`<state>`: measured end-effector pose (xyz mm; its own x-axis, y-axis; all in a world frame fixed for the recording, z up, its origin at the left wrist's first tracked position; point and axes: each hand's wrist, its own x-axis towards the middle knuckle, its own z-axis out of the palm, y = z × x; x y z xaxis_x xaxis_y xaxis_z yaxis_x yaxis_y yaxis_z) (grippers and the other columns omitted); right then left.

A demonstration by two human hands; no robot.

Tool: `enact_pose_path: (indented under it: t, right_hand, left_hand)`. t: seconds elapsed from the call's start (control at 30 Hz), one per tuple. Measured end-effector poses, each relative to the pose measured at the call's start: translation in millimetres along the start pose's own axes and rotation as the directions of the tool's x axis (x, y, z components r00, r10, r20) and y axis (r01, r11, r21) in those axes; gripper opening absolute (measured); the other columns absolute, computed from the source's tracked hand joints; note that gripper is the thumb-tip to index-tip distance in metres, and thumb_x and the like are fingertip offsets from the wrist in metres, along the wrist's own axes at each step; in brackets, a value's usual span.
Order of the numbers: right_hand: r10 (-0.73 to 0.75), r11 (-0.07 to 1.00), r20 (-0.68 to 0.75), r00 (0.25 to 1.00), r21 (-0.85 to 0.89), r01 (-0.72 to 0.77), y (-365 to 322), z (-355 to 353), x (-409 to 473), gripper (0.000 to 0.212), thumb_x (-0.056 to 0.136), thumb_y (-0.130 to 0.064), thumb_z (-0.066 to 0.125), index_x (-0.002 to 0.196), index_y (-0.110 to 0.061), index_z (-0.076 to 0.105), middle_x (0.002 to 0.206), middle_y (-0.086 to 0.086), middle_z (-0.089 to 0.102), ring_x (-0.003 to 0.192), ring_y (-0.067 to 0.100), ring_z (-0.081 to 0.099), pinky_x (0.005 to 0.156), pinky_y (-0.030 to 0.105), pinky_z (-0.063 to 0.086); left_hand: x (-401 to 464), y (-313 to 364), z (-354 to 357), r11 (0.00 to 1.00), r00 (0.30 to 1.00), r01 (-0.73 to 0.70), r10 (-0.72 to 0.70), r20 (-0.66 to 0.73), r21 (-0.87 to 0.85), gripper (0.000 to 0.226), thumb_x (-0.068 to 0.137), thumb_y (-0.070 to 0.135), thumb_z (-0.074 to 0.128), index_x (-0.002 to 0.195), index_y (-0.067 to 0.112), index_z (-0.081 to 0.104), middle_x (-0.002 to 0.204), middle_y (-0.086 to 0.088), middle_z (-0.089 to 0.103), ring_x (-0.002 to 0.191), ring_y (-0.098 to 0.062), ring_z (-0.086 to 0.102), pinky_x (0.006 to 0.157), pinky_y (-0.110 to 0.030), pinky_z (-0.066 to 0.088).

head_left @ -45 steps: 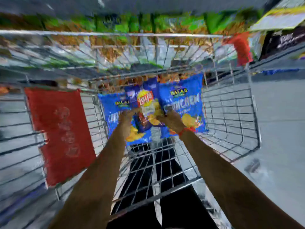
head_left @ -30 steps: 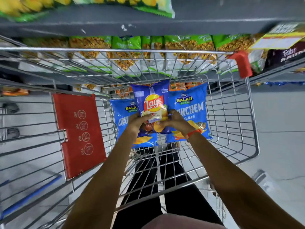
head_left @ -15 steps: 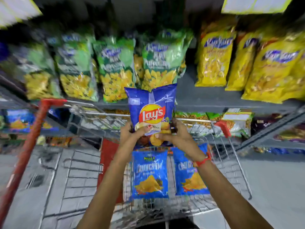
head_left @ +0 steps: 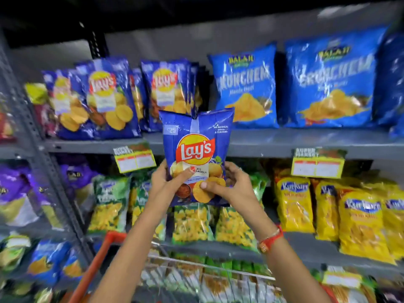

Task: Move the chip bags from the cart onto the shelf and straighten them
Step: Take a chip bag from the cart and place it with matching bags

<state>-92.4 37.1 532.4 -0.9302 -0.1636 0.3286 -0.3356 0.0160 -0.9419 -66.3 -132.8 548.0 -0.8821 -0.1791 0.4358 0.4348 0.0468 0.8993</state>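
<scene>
I hold a blue Lay's chip bag (head_left: pixel 195 136) upright in front of the grey shelf (head_left: pixel 273 141). My left hand (head_left: pixel 169 182) grips its lower left edge and my right hand (head_left: pixel 227 185) grips its lower right, thumbs across the front. On the shelf behind it stand matching blue Lay's bags (head_left: pixel 105 99), with another group (head_left: pixel 169 90) just above the held bag's top. Only the wire rim of the cart (head_left: pixel 196 267) and its red handle (head_left: pixel 96 263) show at the bottom.
Large blue Balaji Crunchem bags (head_left: pixel 247 84) fill the same shelf to the right. Yellow Kurkure bags (head_left: pixel 358 221) and green snack bags (head_left: pixel 192 224) line the shelf below. Price tags (head_left: pixel 135 159) hang on the shelf edge. A grey upright post (head_left: pixel 43 162) stands at left.
Both hands lifted the Lay's bag out of the cart and raised it to the upper shelf. My view swung up from the cart basket to the shelves.
</scene>
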Motion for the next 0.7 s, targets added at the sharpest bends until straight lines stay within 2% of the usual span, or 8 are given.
enact_pose_path:
  t: [0.07,0.13,0.2,0.3,0.37,0.43,0.57,0.7]
  right_hand:
    - [-0.051,0.999,-0.008,0.999,-0.006,0.051,-22.7,9.1,24.1,0.054,0.063,-0.016,0.086,0.110,-0.021,0.060,0.106,-0.002,0.070,0.092,0.008,0.067,0.077,0.019,0.055]
    - [-0.104,0.995,-0.021,0.994,-0.002,0.104,-42.1,18.4,51.1,0.050,0.063,-0.018,0.085,0.104,-0.029,0.058,0.100,-0.008,0.066,0.086,0.006,0.063,0.074,0.017,0.053]
    - [-0.151,0.989,-0.026,0.988,-0.010,0.150,-59.2,28.4,78.8,0.052,0.064,-0.017,0.084,0.107,-0.027,0.057,0.099,-0.009,0.063,0.083,0.000,0.060,0.073,0.019,0.050]
    - [-0.173,0.984,-0.052,0.984,-0.053,0.170,-74.4,42.8,119.0,0.063,0.066,-0.019,0.084,0.121,-0.011,0.055,0.109,0.003,0.064,0.098,0.017,0.062,0.081,0.030,0.053]
    - [-0.160,0.985,-0.077,0.984,-0.085,0.153,-78.4,50.7,140.9,0.067,0.066,-0.023,0.084,0.124,-0.009,0.054,0.120,0.011,0.064,0.109,0.026,0.061,0.093,0.042,0.053]
    - [-0.149,0.986,-0.080,0.986,-0.093,0.141,-76.8,57.7,157.3,0.067,0.066,-0.024,0.083,0.125,-0.010,0.054,0.124,0.015,0.063,0.112,0.029,0.061,0.097,0.048,0.050]
    - [-0.128,0.985,-0.118,0.985,-0.130,0.113,-62.3,67.3,171.4,0.069,0.068,-0.027,0.081,0.129,-0.011,0.051,0.128,0.013,0.060,0.114,0.026,0.059,0.100,0.044,0.049]
    - [-0.153,0.978,-0.149,0.977,-0.164,0.128,-60.7,69.8,173.0,0.072,0.070,-0.025,0.081,0.132,-0.011,0.047,0.129,0.013,0.058,0.116,0.026,0.058,0.101,0.042,0.048]
  left_hand:
    - [24.3,20.3,-8.5,0.998,0.998,-0.061,0.061,-0.020,0.017,0.022,0.075,0.017,0.072,0.088,0.033,0.066,0.081,0.017,0.076,0.078,-0.005,0.072,0.064,-0.018,0.057]
    - [49.9,36.8,-15.7,0.992,0.991,-0.116,0.118,-0.059,0.040,0.023,0.074,0.021,0.073,0.093,0.032,0.065,0.084,0.015,0.076,0.084,-0.008,0.071,0.070,-0.023,0.057]
    - [74.2,50.6,-19.9,0.985,0.978,-0.167,0.172,-0.117,0.051,0.028,0.077,0.018,0.071,0.102,0.028,0.061,0.094,0.009,0.073,0.093,-0.014,0.068,0.080,-0.031,0.055]
    - [105.0,62.8,-25.7,0.973,0.960,-0.210,0.223,-0.168,0.093,0.033,0.079,0.020,0.070,0.110,0.018,0.058,0.110,-0.005,0.068,0.103,-0.021,0.064,0.093,-0.042,0.052]
    - [125.3,64.3,-30.8,0.973,0.958,-0.198,0.218,-0.188,0.117,0.043,0.078,0.023,0.071,0.117,0.010,0.057,0.118,-0.011,0.066,0.108,-0.026,0.062,0.097,-0.048,0.049]
    - [143.9,61.5,-35.3,0.974,0.959,-0.169,0.197,-0.204,0.150,0.054,0.077,0.026,0.072,0.123,0.007,0.053,0.123,-0.014,0.063,0.113,-0.029,0.060,0.099,-0.051,0.047]
    - [163.1,47.3,-37.0,0.982,0.960,-0.102,0.139,-0.244,0.161,0.062,0.074,0.023,0.075,0.126,0.003,0.048,0.121,-0.015,0.062,0.112,-0.031,0.059,0.094,-0.042,0.050]
    - [161.2,30.1,-38.0,0.978,0.944,-0.086,0.141,-0.299,0.188,0.078,0.073,0.026,0.076,0.137,0.010,0.034,0.115,-0.007,0.053,0.104,-0.021,0.054,0.085,-0.032,0.046]
